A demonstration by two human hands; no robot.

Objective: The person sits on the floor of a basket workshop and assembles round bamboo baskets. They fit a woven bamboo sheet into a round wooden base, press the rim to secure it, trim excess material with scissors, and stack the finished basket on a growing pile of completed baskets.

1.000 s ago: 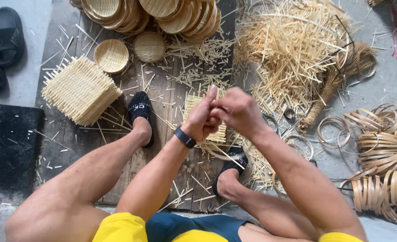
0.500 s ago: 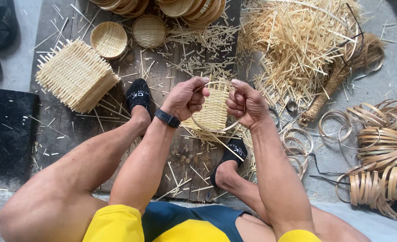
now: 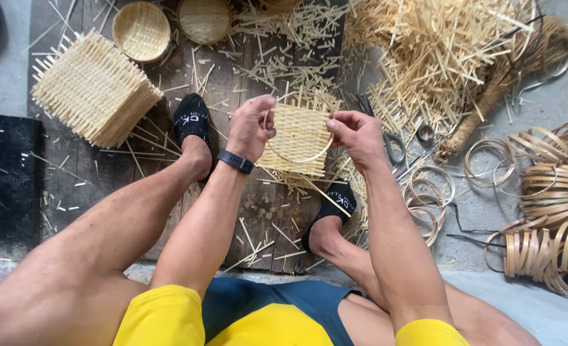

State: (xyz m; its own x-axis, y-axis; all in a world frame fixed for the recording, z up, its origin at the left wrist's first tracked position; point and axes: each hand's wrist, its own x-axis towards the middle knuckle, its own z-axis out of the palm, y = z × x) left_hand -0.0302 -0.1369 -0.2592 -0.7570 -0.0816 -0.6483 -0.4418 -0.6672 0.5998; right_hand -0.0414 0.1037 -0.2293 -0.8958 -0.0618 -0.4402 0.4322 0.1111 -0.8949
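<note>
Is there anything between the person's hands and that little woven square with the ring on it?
Nothing visible is in the way. The left hand and the right hand both already grip the thin bamboo ring lying over the woven square mat, one at each side, with fingers right on its edges.

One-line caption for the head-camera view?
Both hands, left hand and right hand, hold a thin hoop over a woven mat.
</note>
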